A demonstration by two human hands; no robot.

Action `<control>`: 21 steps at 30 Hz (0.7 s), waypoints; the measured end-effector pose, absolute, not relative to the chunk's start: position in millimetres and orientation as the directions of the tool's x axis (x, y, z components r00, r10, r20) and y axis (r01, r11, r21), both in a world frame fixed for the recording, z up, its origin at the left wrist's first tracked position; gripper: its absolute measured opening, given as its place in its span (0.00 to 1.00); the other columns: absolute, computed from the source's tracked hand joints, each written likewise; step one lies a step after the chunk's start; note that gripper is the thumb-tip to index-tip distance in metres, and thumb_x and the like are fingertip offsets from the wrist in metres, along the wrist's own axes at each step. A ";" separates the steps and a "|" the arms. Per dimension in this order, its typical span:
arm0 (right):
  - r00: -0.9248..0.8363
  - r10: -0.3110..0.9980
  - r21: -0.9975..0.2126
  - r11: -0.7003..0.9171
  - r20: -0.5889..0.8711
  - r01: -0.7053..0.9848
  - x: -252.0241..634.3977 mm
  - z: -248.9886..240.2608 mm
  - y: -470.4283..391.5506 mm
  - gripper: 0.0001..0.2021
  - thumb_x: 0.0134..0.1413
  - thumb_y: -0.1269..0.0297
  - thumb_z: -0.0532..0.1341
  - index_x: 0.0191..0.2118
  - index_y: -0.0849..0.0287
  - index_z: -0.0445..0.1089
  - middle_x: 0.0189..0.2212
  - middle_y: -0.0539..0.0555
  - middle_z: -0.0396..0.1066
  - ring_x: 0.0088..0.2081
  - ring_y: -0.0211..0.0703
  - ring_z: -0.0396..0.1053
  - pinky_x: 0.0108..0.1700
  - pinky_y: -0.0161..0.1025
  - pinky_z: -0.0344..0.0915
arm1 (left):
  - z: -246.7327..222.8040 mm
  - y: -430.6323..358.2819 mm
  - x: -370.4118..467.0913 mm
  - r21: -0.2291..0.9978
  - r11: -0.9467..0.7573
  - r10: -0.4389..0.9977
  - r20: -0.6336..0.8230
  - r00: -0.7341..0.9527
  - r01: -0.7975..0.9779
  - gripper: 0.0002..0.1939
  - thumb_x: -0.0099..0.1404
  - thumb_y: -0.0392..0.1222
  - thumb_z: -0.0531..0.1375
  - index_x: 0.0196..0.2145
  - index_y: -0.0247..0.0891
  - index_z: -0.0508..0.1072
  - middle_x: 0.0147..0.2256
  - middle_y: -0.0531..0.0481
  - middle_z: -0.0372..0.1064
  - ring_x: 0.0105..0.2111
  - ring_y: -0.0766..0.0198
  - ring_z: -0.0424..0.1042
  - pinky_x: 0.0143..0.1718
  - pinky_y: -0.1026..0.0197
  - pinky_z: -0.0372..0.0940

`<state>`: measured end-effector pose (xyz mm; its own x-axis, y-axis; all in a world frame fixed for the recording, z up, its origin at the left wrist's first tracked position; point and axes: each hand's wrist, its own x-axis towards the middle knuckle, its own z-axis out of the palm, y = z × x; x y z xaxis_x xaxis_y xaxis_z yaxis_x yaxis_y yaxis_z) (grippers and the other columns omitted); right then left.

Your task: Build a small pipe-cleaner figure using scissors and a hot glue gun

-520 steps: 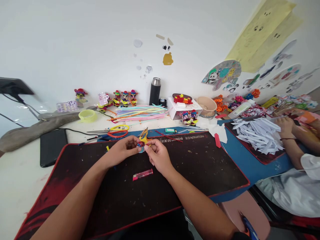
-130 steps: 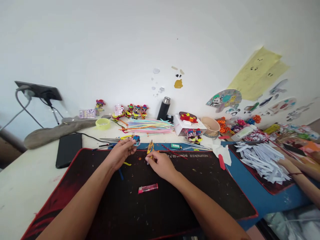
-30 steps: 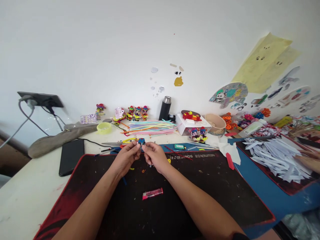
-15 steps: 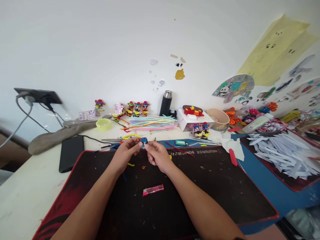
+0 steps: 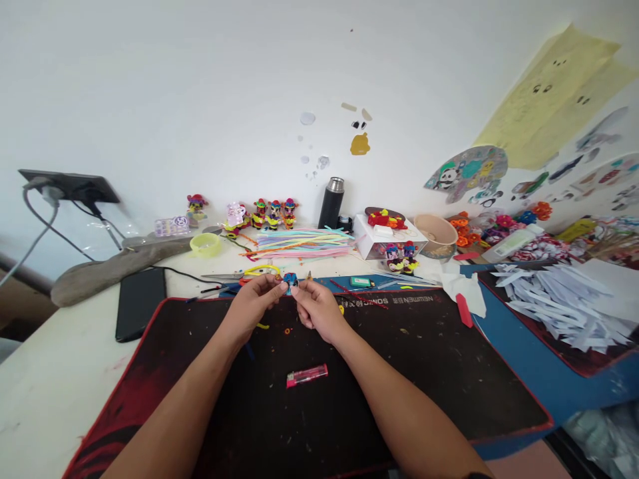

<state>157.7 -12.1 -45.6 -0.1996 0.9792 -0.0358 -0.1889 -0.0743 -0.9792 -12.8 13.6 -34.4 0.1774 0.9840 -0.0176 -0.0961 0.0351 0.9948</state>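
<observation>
Between both hands, above the back edge of a black mouse pad, is a small blue and red figure piece, much of it covered by fingers. My left hand pinches it from the left with thumb and fingers. From the other side my right hand is closed on it, thumb and fingertips together. Scissors with yellow handles lie behind my left hand. A pink lighter rests on the pad nearer to me, below the hands.
Pastel pipe cleaners lie behind the hands. Several small finished figures stand along the wall beside a black thermos. A black phone is at left. White paper strips are heaped at right.
Both hands keep their grip on the small figure piece, with barely any shift in the fingers. The whole view has moved slightly.
</observation>
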 end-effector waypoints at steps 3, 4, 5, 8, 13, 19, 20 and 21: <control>-0.203 0.979 -0.981 -0.061 -0.023 -0.185 158.0 -47.1 -12.2 0.23 0.56 0.39 0.69 0.36 0.55 0.65 0.13 0.36 0.58 0.11 0.30 0.50 0.15 0.31 0.46 | -34.4 13.7 -12.7 0.996 0.032 0.984 -0.016 0.179 -0.087 0.27 0.51 0.64 0.76 0.32 0.39 0.76 0.25 0.55 0.67 0.26 0.64 0.62 0.28 0.62 0.57; -0.202 0.979 -0.981 -0.058 -0.021 -0.183 158.0 -47.6 -12.2 0.24 0.56 0.39 0.69 0.36 0.55 0.65 0.13 0.36 0.57 0.11 0.30 0.50 0.15 0.31 0.46 | -34.4 13.7 -12.7 0.996 0.032 0.983 -0.017 0.180 -0.084 0.27 0.50 0.64 0.76 0.32 0.39 0.76 0.25 0.55 0.67 0.26 0.64 0.62 0.28 0.62 0.57; -0.200 0.980 -0.982 -0.058 -0.021 -0.181 158.1 -48.0 -12.2 0.24 0.56 0.39 0.69 0.36 0.55 0.65 0.13 0.36 0.57 0.11 0.30 0.50 0.15 0.31 0.46 | -34.5 13.8 -12.6 0.996 0.032 0.983 -0.017 0.180 -0.081 0.27 0.50 0.64 0.76 0.32 0.39 0.76 0.25 0.55 0.67 0.26 0.64 0.62 0.28 0.62 0.57; -0.197 0.980 -0.982 -0.059 -0.023 -0.178 157.9 -47.9 -12.5 0.24 0.56 0.39 0.68 0.36 0.55 0.65 0.13 0.36 0.58 0.11 0.30 0.50 0.15 0.31 0.46 | -34.7 13.8 -12.1 0.997 0.028 0.984 -0.014 0.178 -0.074 0.27 0.50 0.65 0.76 0.32 0.39 0.76 0.26 0.54 0.67 0.27 0.64 0.63 0.28 0.63 0.57; -0.202 0.979 -0.984 -0.066 -0.032 -0.165 157.8 -46.0 -13.1 0.24 0.57 0.39 0.68 0.36 0.55 0.65 0.13 0.36 0.57 0.11 0.30 0.50 0.15 0.31 0.47 | -34.9 13.0 -12.2 0.998 0.018 0.985 -0.007 0.171 -0.063 0.27 0.51 0.64 0.76 0.33 0.39 0.77 0.26 0.54 0.68 0.27 0.63 0.64 0.28 0.63 0.58; -0.196 0.980 -0.987 -0.061 -0.031 -0.148 158.0 -46.9 -12.8 0.23 0.57 0.39 0.68 0.35 0.54 0.63 0.13 0.36 0.57 0.11 0.30 0.50 0.15 0.31 0.47 | -34.0 13.1 -12.8 0.998 0.021 0.985 -0.011 0.171 -0.055 0.26 0.50 0.64 0.76 0.32 0.40 0.77 0.27 0.53 0.69 0.28 0.62 0.64 0.29 0.62 0.58; -0.195 0.980 -0.988 -0.059 -0.030 -0.145 158.0 -47.1 -12.8 0.23 0.57 0.39 0.68 0.35 0.54 0.63 0.13 0.36 0.57 0.11 0.30 0.50 0.15 0.31 0.47 | -33.6 13.2 -12.7 0.998 0.023 0.985 -0.013 0.170 -0.055 0.27 0.50 0.65 0.76 0.31 0.40 0.77 0.27 0.53 0.69 0.27 0.62 0.64 0.29 0.62 0.58; -0.194 0.981 -0.988 -0.057 -0.029 -0.141 158.0 -47.1 -12.9 0.23 0.57 0.39 0.68 0.35 0.54 0.64 0.13 0.36 0.57 0.11 0.30 0.50 0.15 0.31 0.47 | -33.2 13.2 -12.5 0.998 0.024 0.985 -0.015 0.169 -0.055 0.27 0.50 0.65 0.76 0.31 0.40 0.77 0.27 0.53 0.69 0.27 0.62 0.64 0.29 0.62 0.58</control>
<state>158.0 -12.9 -47.1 -0.1943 0.9805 -0.0292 -0.1413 -0.0575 -0.9883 -12.5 13.2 -33.2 0.1695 0.9854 -0.0146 -0.0550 0.0243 0.9982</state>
